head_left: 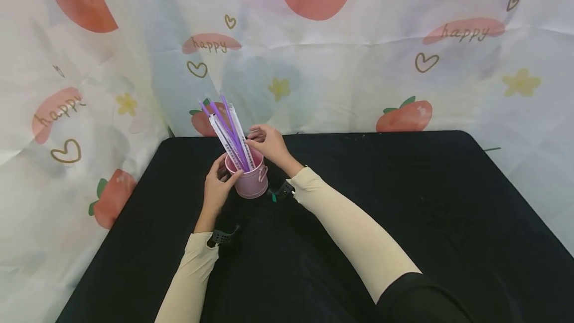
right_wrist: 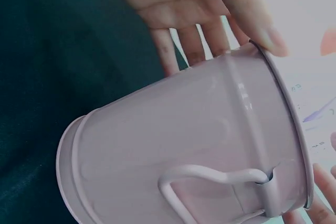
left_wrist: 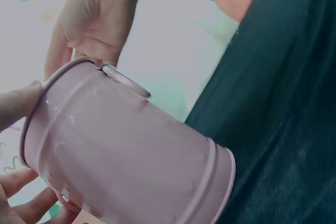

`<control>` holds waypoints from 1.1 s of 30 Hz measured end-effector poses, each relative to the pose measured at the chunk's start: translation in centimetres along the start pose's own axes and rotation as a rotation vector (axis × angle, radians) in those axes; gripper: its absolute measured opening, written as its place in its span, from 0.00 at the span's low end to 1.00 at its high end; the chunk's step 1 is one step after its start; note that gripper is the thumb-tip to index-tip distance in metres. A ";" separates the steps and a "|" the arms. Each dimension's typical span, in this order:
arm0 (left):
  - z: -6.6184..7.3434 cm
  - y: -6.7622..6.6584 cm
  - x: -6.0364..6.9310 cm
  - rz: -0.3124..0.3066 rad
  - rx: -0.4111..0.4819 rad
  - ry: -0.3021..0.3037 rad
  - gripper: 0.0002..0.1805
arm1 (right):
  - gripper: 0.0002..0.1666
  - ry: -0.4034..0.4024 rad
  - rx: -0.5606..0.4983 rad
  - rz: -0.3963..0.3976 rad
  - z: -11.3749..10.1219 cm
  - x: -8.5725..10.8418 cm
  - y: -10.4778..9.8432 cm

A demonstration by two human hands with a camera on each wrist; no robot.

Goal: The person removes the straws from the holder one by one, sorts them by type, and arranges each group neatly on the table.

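So far, purple sticks (head_left: 232, 138) and white printed strips (head_left: 220, 133) are in the pink bucket (head_left: 251, 186), upright on the black table (head_left: 381, 193). Their long sides point up, leaning left. The left hand (head_left: 216, 186) grips the rim. The right hand (head_left: 271, 146) is beside them; whether it pinches any, I can't tell. Letting go seems left.

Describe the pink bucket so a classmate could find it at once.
On the black table, left of centre near the far edge, find the left hand and right hand. Between them is the pink bucket. Unlike the slender purple and white sticks inside it, it is broad and round, with a looped handle.
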State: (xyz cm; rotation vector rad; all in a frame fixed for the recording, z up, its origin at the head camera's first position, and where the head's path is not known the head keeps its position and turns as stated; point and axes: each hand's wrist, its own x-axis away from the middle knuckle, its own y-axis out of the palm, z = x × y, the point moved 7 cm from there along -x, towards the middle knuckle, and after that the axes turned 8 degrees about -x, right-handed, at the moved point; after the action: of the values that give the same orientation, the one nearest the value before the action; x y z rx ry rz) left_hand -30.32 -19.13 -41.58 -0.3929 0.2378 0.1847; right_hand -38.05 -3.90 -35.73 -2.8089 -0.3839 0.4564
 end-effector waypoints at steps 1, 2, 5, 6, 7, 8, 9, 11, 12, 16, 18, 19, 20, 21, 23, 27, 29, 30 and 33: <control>-0.2 0.1 0.0 -0.010 0.036 -0.021 0.35 | 0.22 0.001 0.004 0.002 0.1 -0.2 0.0; -0.3 0.2 -0.1 -0.019 0.061 -0.041 0.35 | 0.22 0.005 0.003 0.001 0.1 -0.3 0.0; -0.8 0.2 -0.1 -0.041 0.102 -0.094 0.35 | 0.21 0.007 -0.005 -0.006 0.3 -0.5 0.2; -0.9 0.2 -0.1 -0.049 0.109 -0.107 0.34 | 0.20 0.010 -0.010 -0.009 0.4 -0.6 0.3; -1.0 0.3 0.0 -0.057 0.114 -0.119 0.34 | 0.19 0.015 -0.013 -0.010 0.5 -0.6 0.3; -1.1 0.3 0.0 -0.064 0.119 -0.131 0.34 | 0.18 0.019 -0.018 -0.012 0.5 -0.6 0.4; -1.1 0.3 0.1 -0.070 0.127 -0.140 0.34 | 0.17 0.022 -0.015 -0.012 0.6 -0.7 0.5; -1.1 0.4 0.2 -0.080 0.141 -0.155 0.35 | 0.15 0.031 -0.010 -0.014 0.8 -0.7 0.6; -1.1 0.4 0.2 -0.081 0.148 -0.160 0.35 | 0.14 0.035 -0.010 -0.017 0.8 -0.7 0.6; -1.0 0.4 0.1 -0.094 0.160 -0.162 0.35 | 0.11 0.043 0.008 -0.008 1.2 -0.7 0.8; -0.9 0.4 0.1 -0.099 0.162 -0.157 0.35 | 0.11 0.041 0.017 0.002 1.3 -0.8 0.9; -0.9 0.4 0.1 -0.100 0.163 -0.157 0.35 | 0.10 0.041 0.023 0.007 1.3 -0.8 0.8; -0.9 0.5 0.1 -0.099 0.164 -0.156 0.35 | 0.10 0.038 0.027 0.011 1.4 -0.8 0.8; -0.9 0.4 0.2 -0.099 0.163 -0.156 0.35 | 0.10 0.037 0.031 0.012 1.4 -0.8 0.9; -1.0 0.4 0.1 -0.096 0.157 -0.160 0.35 | 0.11 0.033 0.035 0.011 1.4 -0.9 0.9; -1.2 0.5 0.1 -0.095 0.144 -0.163 0.35 | 0.11 0.028 0.041 0.005 1.5 -1.0 0.9; -1.2 0.5 0.1 -0.091 0.141 -0.161 0.35 | 0.11 0.024 0.041 0.006 1.5 -1.0 0.9; -1.3 0.5 0.0 -0.091 0.140 -0.159 0.35 | 0.12 0.024 0.040 0.006 1.5 -1.0 0.9; -1.2 0.5 0.1 -0.092 0.137 -0.155 0.34 | 0.12 0.027 0.031 0.007 1.6 -0.9 0.8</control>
State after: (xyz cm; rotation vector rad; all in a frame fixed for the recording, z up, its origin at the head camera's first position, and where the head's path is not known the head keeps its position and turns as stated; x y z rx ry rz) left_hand -30.61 -19.11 -42.82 -0.2516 0.0784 0.1070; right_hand -39.27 -4.62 -37.15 -2.7837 -0.3586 0.4222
